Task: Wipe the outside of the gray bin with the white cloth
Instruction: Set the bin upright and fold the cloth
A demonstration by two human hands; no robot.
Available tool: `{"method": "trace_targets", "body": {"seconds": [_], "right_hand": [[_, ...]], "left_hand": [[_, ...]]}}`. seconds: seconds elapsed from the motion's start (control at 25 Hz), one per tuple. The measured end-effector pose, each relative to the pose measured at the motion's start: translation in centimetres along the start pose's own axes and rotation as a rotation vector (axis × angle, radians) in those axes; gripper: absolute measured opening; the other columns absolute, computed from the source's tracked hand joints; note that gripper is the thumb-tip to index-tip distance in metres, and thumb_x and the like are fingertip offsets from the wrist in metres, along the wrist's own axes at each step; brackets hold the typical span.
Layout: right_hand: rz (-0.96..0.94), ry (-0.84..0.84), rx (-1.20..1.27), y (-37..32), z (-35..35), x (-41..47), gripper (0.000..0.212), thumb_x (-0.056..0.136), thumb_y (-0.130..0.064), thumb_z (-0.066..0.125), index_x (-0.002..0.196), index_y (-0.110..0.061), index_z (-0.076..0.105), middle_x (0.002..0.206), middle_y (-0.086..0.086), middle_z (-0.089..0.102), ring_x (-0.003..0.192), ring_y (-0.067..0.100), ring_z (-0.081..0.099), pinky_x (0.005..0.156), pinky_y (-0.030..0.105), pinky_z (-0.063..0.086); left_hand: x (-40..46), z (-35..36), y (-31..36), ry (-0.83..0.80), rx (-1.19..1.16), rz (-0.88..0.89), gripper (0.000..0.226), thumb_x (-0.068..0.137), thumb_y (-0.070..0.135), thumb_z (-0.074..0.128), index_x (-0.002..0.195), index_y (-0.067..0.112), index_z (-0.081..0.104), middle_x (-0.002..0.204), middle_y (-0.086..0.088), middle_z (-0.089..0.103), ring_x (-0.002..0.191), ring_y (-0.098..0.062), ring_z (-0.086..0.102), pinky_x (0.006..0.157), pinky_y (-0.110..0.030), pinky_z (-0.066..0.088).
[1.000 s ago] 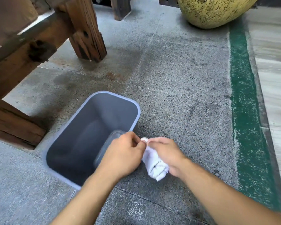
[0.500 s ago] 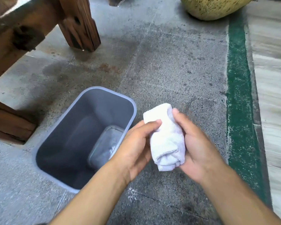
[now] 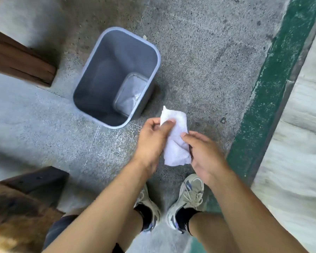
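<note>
— Where's the white cloth (image 3: 175, 137)?

— Bunched between both hands, above the speckled floor (image 3: 199, 61). Left hand (image 3: 151, 141) pinching its upper edge, thumb and fingers closed on the fabric. Right hand (image 3: 204, 154) cupped against the lower side, fingers curled round it.

— And the gray bin (image 3: 91, 84)?

— Upright on the floor, just beyond the left hand, not touched (clear container (image 3: 130, 94) lying inside). Sneakers (image 3: 187, 199) below.

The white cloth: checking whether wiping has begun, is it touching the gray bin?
No, the white cloth is held between both hands, apart from the gray bin.
</note>
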State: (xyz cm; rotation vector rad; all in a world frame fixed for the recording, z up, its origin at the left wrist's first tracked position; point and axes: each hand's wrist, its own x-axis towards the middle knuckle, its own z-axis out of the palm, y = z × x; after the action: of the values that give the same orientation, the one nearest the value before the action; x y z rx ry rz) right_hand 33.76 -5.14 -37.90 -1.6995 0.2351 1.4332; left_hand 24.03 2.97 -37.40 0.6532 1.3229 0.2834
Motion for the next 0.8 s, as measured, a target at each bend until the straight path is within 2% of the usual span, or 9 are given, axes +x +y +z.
{"method": "trace_targets", "body": {"seconds": [0.08, 0.16, 0.24, 0.36, 0.48, 0.52, 0.64, 0.72, 0.8], "right_hand": [[0.026, 0.073, -0.028, 0.6, 0.2, -2.6, 0.013, 0.097, -0.012, 0.062, 0.089, -0.014, 0.072, 0.086, 0.007, 0.077, 0.079, 0.018, 0.072, 0.083, 0.039, 0.057], [0.055, 0.103, -0.024, 0.5, 0.9, -6.2, 0.014, 0.099, -0.013, 0.060, 0.090, -0.015, 0.071, 0.090, 0.006, 0.077, 0.082, 0.019, 0.071, 0.086, 0.041, 0.055], [0.081, 0.108, -0.007, -0.4, 2.2, -10.5, 0.019, 0.102, -0.012, 0.055, 0.090, -0.014, 0.069, 0.092, 0.008, 0.075, 0.080, 0.021, 0.068, 0.083, 0.041, 0.055], [0.092, 0.119, 0.013, -2.8, 4.0, -16.6, 0.021, 0.103, -0.013, 0.051, 0.097, -0.009, 0.071, 0.106, 0.017, 0.075, 0.091, 0.029, 0.070, 0.088, 0.047, 0.056], [0.082, 0.077, 0.035, -6.6, 5.7, -23.3, 0.025, 0.103, -0.021, 0.052, 0.107, -0.006, 0.072, 0.106, 0.019, 0.076, 0.096, 0.034, 0.073, 0.086, 0.048, 0.059], [0.073, 0.059, 0.017, -8.0, 6.2, -25.5, 0.027, 0.103, -0.026, 0.054, 0.109, -0.007, 0.072, 0.103, 0.017, 0.077, 0.093, 0.033, 0.075, 0.081, 0.045, 0.060], [0.036, -0.029, -0.080, -11.7, 7.2, -31.4, 0.031, 0.103, -0.033, 0.053, 0.105, -0.010, 0.074, 0.093, 0.010, 0.080, 0.082, 0.022, 0.077, 0.070, 0.034, 0.060], [-0.011, -0.053, -0.202, -13.7, 8.0, -35.4, 0.033, 0.103, -0.034, 0.052, 0.100, -0.011, 0.076, 0.087, 0.005, 0.080, 0.081, 0.018, 0.077, 0.073, 0.033, 0.061], [-0.086, -0.051, -0.347, -15.2, 8.9, -38.8, 0.031, 0.098, -0.039, 0.056, 0.100, -0.016, 0.076, 0.093, 0.003, 0.080, 0.089, 0.019, 0.076, 0.085, 0.040, 0.060]], "left_hand": [[-3.3, -0.9, -0.1, 0.015, -0.044, -0.059, 0.003, 0.098, 0.021, 0.063, 0.098, 0.019, 0.060, 0.082, -0.007, 0.064, 0.075, -0.021, 0.057, 0.065, -0.031, 0.047], [-7.1, -2.1, 0.4, 0.032, -0.068, -0.089, 0.010, 0.101, 0.019, 0.057, 0.093, 0.023, 0.062, 0.085, -0.010, 0.062, 0.076, -0.024, 0.052, 0.063, -0.030, 0.042], [-11.2, -3.4, 2.1, 0.070, -0.163, -0.138, 0.015, 0.101, 0.013, 0.053, 0.095, 0.021, 0.064, 0.083, -0.005, 0.068, 0.071, -0.020, 0.059, 0.061, -0.028, 0.046], [-17.3, -4.8, 5.5, 0.004, -0.248, -0.178, 0.022, 0.099, 0.001, 0.050, 0.103, 0.014, 0.068, 0.086, -0.005, 0.074, 0.065, -0.015, 0.064, 0.063, -0.031, 0.050], [-23.8, -5.7, 10.1, -0.074, -0.372, -0.242, 0.014, 0.095, -0.001, 0.057, 0.094, 0.003, 0.070, 0.076, -0.008, 0.077, 0.056, -0.015, 0.070, 0.056, -0.030, 0.060], [-25.8, -5.9, 11.6, -0.083, -0.402, -0.270, 0.011, 0.093, 0.001, 0.060, 0.098, -0.001, 0.069, 0.078, -0.011, 0.077, 0.058, -0.018, 0.072, 0.056, -0.031, 0.061], [-30.6, -6.3, 15.0, -0.104, -0.460, -0.306, 0.040, 0.089, 0.003, 0.066, 0.126, -0.013, 0.063, 0.104, -0.027, 0.072, 0.071, -0.025, 0.075, 0.064, -0.036, 0.064], [-34.1, -6.7, 17.5, -0.113, -0.502, -0.288, 0.045, 0.082, 0.006, 0.072, 0.121, -0.015, 0.065, 0.113, -0.031, 0.069, 0.077, -0.028, 0.074, 0.073, -0.038, 0.063], [-37.2, -7.5, 19.5, -0.120, -0.510, -0.227, 0.035, 0.081, 0.006, 0.075, 0.112, -0.007, 0.070, 0.109, -0.028, 0.071, 0.078, -0.027, 0.073, 0.074, -0.036, 0.062]]}}
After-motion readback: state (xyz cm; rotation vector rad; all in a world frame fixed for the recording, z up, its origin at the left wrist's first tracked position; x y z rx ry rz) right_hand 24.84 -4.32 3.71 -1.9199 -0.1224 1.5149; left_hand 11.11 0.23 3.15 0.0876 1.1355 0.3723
